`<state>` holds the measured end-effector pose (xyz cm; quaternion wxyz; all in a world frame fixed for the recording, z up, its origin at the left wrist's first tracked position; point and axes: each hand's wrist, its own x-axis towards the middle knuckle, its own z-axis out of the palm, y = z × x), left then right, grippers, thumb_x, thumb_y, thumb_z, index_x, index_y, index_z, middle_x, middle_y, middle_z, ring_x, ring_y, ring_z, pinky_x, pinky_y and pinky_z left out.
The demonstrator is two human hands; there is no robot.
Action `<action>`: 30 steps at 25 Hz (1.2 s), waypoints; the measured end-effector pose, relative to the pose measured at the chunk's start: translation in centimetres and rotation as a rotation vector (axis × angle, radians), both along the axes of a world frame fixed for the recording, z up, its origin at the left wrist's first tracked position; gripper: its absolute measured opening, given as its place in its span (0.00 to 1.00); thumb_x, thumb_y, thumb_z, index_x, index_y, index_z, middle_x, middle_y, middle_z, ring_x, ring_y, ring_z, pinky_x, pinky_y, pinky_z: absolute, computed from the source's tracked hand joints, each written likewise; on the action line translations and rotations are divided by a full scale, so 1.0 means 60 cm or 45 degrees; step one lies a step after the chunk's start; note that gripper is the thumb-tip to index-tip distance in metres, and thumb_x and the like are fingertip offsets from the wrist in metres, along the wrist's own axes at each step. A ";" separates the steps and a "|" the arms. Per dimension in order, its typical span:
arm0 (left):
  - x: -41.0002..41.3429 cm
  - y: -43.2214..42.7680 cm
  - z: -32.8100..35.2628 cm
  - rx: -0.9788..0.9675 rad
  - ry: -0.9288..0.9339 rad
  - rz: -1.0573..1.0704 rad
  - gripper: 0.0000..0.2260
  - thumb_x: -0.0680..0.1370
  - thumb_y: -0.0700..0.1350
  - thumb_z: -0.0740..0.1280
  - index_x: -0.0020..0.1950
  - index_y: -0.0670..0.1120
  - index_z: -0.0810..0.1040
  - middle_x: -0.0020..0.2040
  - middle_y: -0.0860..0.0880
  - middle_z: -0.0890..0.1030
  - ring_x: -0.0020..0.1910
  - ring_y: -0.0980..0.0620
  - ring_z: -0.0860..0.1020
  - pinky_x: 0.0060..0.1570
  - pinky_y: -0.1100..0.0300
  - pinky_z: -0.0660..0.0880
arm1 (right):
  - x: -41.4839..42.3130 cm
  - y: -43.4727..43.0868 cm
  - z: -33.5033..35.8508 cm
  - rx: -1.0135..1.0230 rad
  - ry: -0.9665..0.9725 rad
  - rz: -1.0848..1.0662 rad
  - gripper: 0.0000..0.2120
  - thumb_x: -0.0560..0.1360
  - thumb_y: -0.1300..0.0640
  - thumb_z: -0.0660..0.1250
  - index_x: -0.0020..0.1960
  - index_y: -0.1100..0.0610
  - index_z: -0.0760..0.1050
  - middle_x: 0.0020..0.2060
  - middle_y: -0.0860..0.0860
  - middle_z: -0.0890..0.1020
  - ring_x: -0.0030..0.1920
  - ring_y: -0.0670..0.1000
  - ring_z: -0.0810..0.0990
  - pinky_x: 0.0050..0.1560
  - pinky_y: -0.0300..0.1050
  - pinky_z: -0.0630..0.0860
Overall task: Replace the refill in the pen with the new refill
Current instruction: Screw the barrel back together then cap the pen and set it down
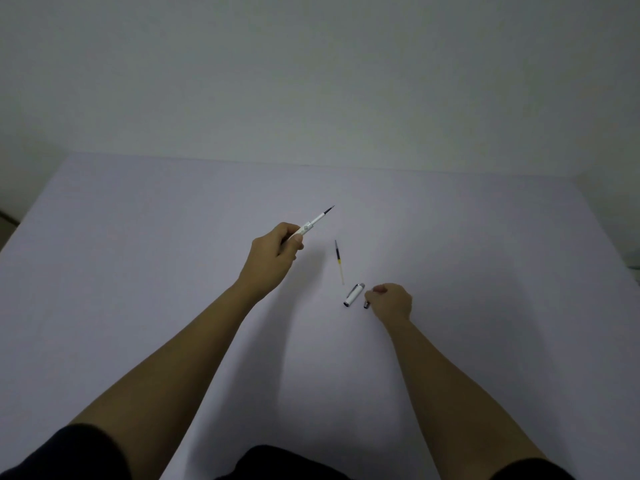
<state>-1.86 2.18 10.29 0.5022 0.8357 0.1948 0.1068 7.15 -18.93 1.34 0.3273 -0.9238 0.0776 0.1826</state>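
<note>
The left hand (273,252) fingers hold the pen (311,224); the right hand (391,303) fingers pinch a small tip piece (366,304) beside the cap (354,294). The thin, light refill (338,261) beyond the cap probably bends; better to grip its middle.

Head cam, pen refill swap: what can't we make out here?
- Pen barrel: rear end hidden inside the left hand.
- Small dark part at the right hand: mostly covered by fingers, too small to identify.
- Loose refill on the table: new or used, unreadable.
</note>
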 end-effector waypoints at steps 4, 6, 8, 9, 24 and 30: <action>-0.005 -0.006 0.007 -0.014 -0.026 -0.014 0.06 0.80 0.47 0.59 0.49 0.51 0.75 0.44 0.50 0.82 0.39 0.53 0.78 0.38 0.64 0.73 | 0.030 0.014 0.057 0.407 -0.092 -0.177 0.11 0.70 0.58 0.71 0.51 0.60 0.81 0.47 0.56 0.85 0.42 0.50 0.81 0.43 0.31 0.73; -0.005 -0.008 0.012 -0.019 -0.029 -0.024 0.06 0.79 0.47 0.59 0.49 0.51 0.75 0.44 0.48 0.82 0.39 0.50 0.78 0.38 0.63 0.73 | 0.046 0.035 0.100 0.798 -0.066 -0.288 0.08 0.70 0.59 0.72 0.48 0.61 0.80 0.42 0.57 0.83 0.39 0.48 0.81 0.39 0.29 0.76; -0.010 -0.011 0.018 -0.007 -0.034 -0.040 0.05 0.79 0.47 0.59 0.49 0.52 0.75 0.43 0.51 0.82 0.39 0.51 0.78 0.37 0.65 0.72 | 0.055 0.055 0.141 1.099 -0.037 -0.325 0.04 0.70 0.60 0.72 0.45 0.59 0.79 0.40 0.55 0.83 0.42 0.49 0.81 0.43 0.37 0.78; -0.012 -0.011 0.020 0.002 -0.039 -0.048 0.05 0.79 0.47 0.59 0.49 0.52 0.75 0.43 0.53 0.81 0.39 0.53 0.78 0.36 0.66 0.72 | 0.056 0.064 0.159 1.198 -0.037 -0.313 0.04 0.71 0.60 0.71 0.44 0.59 0.78 0.39 0.54 0.83 0.43 0.49 0.82 0.43 0.37 0.78; -0.029 -0.011 0.042 0.053 -0.081 -0.085 0.05 0.79 0.48 0.60 0.47 0.56 0.74 0.42 0.52 0.82 0.40 0.47 0.78 0.36 0.62 0.72 | 0.028 0.098 0.225 1.501 -0.040 -0.179 0.04 0.72 0.61 0.71 0.46 0.58 0.78 0.39 0.51 0.83 0.40 0.44 0.83 0.42 0.33 0.78; -0.026 -0.013 0.046 0.075 -0.097 -0.099 0.05 0.79 0.48 0.60 0.47 0.55 0.74 0.44 0.48 0.82 0.41 0.45 0.78 0.36 0.60 0.73 | 0.021 0.097 0.232 1.468 -0.042 -0.118 0.05 0.72 0.61 0.70 0.47 0.58 0.78 0.40 0.51 0.84 0.43 0.46 0.83 0.45 0.34 0.79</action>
